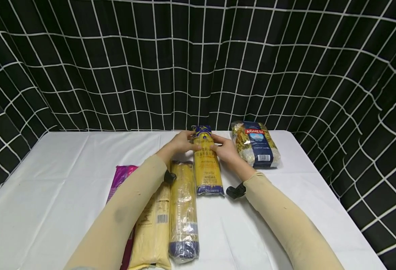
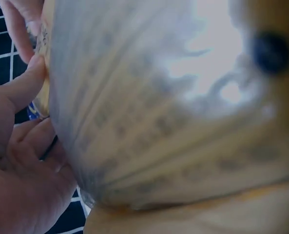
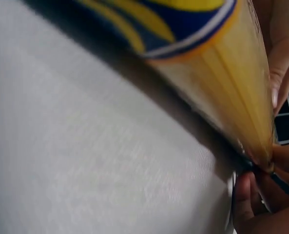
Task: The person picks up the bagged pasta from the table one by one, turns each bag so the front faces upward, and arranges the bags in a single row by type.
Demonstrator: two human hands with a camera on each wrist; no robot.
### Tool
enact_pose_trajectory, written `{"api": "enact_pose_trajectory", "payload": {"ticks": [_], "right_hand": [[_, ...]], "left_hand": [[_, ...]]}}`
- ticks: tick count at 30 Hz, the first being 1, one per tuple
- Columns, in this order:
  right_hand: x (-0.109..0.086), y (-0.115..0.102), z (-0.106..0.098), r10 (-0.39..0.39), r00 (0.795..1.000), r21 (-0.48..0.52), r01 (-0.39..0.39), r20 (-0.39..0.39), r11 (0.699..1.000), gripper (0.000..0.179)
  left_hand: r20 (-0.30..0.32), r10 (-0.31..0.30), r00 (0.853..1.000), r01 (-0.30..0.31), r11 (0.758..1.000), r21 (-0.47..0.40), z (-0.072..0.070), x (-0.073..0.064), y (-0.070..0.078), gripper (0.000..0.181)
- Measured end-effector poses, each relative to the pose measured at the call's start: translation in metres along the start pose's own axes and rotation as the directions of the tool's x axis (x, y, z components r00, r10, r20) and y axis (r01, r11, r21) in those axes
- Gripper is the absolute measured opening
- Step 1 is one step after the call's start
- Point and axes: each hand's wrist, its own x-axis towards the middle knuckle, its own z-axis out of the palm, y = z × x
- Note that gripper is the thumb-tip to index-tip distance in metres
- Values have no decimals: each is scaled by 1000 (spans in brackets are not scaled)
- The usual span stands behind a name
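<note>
A yellow spaghetti packet [image 1: 207, 170] with dark blue ends lies lengthwise toward the back of the white table. My left hand [image 1: 180, 143] grips its upper left side, thumb on the front. Opposite it, my right hand [image 1: 227, 150] holds the upper right side, thumb also on top. In the right wrist view, fingertips [image 3: 244, 195] of the right hand curl at the edge of the packet [image 3: 232, 83]. Close under the left wrist lies a clear-wrapped pasta packet [image 1: 183, 202], which fills much of the left wrist view as a blurred, shiny surface [image 2: 134, 122].
Right of the right hand stands an Agnesi pasta bag [image 1: 256, 144]. Left of the clear-wrapped packet lie a pale yellow pasta packet [image 1: 154, 232] and a purple packet [image 1: 121, 176], both partly hidden by the left forearm. A black curtain [image 1: 191, 67] with white grid lines surrounds the table [image 1: 63, 180].
</note>
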Motion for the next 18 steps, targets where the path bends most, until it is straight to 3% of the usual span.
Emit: {"api": "enact_pose_trajectory", "payload": {"ticks": [11,14,18], "right_hand": [[-12,0,-4,-16,996,-72,23,87,997,56],[-26,-2,-11,-45,995,-124,56,90,991,59],[-54,-10,-19,-110,991,-167,122,79,978,60]], "left_hand": [[100,1,995,-1,1000,2,-11,-10,-4,68],[85,9,996,-9,1000,4,-13,-18,-4,61],[27,85,996,-86,995,54,-16,-32,-3,45]]}}
